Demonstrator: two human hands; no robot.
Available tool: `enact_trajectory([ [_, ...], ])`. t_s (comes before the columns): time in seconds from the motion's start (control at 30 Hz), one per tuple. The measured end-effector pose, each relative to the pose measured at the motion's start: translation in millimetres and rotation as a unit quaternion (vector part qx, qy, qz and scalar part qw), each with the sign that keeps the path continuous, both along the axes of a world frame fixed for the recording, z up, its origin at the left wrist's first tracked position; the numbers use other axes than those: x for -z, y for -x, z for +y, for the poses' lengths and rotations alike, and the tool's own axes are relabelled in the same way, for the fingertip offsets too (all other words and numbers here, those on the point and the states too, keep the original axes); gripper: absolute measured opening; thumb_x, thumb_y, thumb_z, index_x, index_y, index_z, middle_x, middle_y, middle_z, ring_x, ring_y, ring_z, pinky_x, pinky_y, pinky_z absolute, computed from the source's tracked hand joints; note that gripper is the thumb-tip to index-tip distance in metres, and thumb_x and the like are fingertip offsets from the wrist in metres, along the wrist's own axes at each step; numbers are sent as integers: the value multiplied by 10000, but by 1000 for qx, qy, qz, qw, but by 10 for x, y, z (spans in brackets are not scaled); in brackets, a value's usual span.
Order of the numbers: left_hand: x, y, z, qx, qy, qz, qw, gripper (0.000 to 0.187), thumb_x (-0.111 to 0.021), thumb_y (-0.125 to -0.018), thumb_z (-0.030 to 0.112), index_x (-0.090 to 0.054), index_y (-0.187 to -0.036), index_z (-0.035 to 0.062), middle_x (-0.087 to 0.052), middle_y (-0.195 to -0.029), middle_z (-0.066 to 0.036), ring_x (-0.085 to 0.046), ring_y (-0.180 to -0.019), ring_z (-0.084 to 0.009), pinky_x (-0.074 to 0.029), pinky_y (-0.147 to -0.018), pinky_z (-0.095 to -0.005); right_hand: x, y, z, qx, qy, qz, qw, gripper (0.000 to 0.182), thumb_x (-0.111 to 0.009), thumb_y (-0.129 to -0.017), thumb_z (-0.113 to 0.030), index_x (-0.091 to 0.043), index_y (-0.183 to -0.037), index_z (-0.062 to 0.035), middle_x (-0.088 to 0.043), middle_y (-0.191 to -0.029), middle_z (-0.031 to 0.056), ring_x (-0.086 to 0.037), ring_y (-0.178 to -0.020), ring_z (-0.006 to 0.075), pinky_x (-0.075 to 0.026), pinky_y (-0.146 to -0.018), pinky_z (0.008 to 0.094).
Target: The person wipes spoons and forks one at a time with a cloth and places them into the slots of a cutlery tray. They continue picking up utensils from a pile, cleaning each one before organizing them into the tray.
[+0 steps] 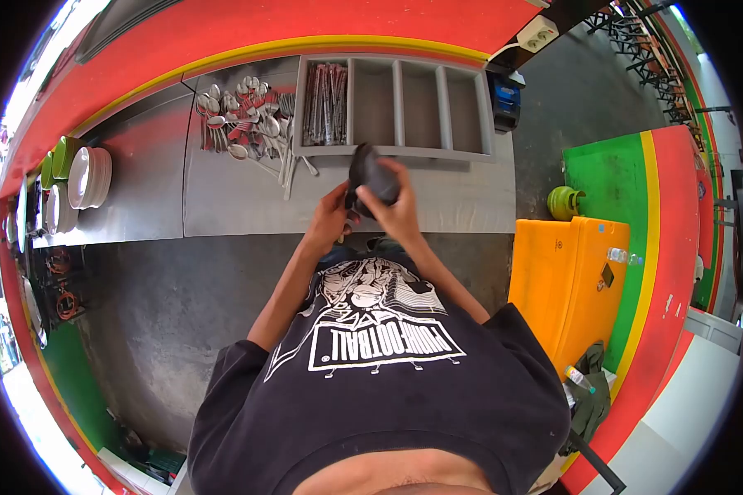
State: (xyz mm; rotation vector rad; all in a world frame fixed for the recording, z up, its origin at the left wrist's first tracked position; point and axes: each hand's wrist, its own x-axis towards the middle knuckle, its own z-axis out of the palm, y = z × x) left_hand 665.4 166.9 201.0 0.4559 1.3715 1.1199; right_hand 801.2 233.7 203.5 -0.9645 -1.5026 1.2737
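Where two hands grip, one object tilts

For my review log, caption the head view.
Right hand holds a dark object, left hand at it, by a steel counter with loose cutlery and a divided tray.

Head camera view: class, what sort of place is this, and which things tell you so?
Probably a restaurant or canteen service area: a heap of spoons, a divided cutlery tray and stacked white plates sit on a metal counter.

Glossy metal spoons, matt grey plastic-looking tray, smooth brushed-metal counter.
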Motion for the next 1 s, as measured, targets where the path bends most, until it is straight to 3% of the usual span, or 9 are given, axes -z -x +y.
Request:
enact_trajectory([
  [0.07, 183, -138, 3, 66, -13, 68, 995, 181, -403, -969, 46, -569, -1007, -16, -633, -776, -90, -520, -589, -93, -410, -492, -267, 166, -31, -28, -53, -157, -103, 981, 500, -760, -771, -84, -547, -1221, -44, -575, -1133, 147, -596, -982, 285, -485, -863, 352],
  [0.17, 390, -269, -63, 93, -26, 129, 987, 274, -420, -1014, 137, -587, -1159, -26, -606, -731, -25, -470, -530, -69, -349, -473, -199, 318, -155, 121, -54, -182, -95, 977, 493, -756, -756, -82, -569, -1211, -47, -564, -1115, 173, -582, -988, 360, -486, -849, 382],
  [0.43, 96, -749, -168, 7, -59, 95, 994, 279, -445, -1022, 209, -608, -1091, -6, -662, -741, -59, -504, -603, -73, -403, -555, -221, 394, -546, 654, 89, -247, -117, 958, 444, -746, -787, -96, -568, -1186, -19, -568, -1051, 174, -584, -932, 345, -469, -827, 394],
  [0.57, 55, -818, -206, -58, -24, 107, 992, 345, -445, -1026, 313, -634, -1047, 24, -586, -655, -6, -457, -552, -66, -356, -529, -217, 387, -632, 781, 163, -93, 35, 982, 414, -735, -835, -99, -547, -1191, 1, -589, -1070, 136, -586, -944, 206, -466, -845, 313],
  [0.63, 117, -795, -223, -101, 1, 150, 983, 360, -448, -1023, 336, -642, -1027, 33, -539, -616, 16, -424, -512, -65, -333, -491, -226, 47, -661, 604, 93, -23, 77, 992, 404, -724, -845, -90, -543, -1195, -4, -589, -1081, 118, -576, -973, 167, -464, -861, 294],
  [0.7, 44, -785, -184, -144, 19, 76, 986, 359, -450, -1021, 343, -631, -955, 40, -496, -594, 29, -393, -482, -64, -304, -455, -232, -75, -684, 411, 18, 15, 87, 996, 402, -725, -840, -84, -549, -1194, -14, -589, -1079, 113, -580, -989, 181, -467, -862, 308],
  [0.77, 99, -774, -134, -141, 13, 32, 989, 348, -451, -1020, 339, -610, -915, 47, -449, -579, 43, -353, -452, -59, -261, -420, -235, -99, -707, 306, -101, -133, -2, 986, 416, -729, -819, -75, -558, -1195, -29, -590, -1072, 132, -600, -994, 240, -476, -848, 337],
  [0.87, 170, -835, -43, -101, 14, 25, 995, 293, -414, -1027, 258, -541, -860, 55, -400, -575, 55, -302, -433, -49, -226, -395, -235, -35, -670, 295, -229, -215, -37, 949, 426, -733, -800, -82, -568, -1189, -35, -586, -1065, 158, -601, -991, 314, -476, -843, 364],
  [1.0, -59, -892, 91, 28, -85, 119, 989, 325, -408, -1044, 239, -547, -845, 23, -403, -582, 46, -321, -507, -51, -286, -472, -247, 36, -808, 479, -118, -206, -44, 971, 428, -738, -796, -98, -574, -1184, -24, -584, -1070, 174, -595, -985, 340, -464, -869, 365],
])
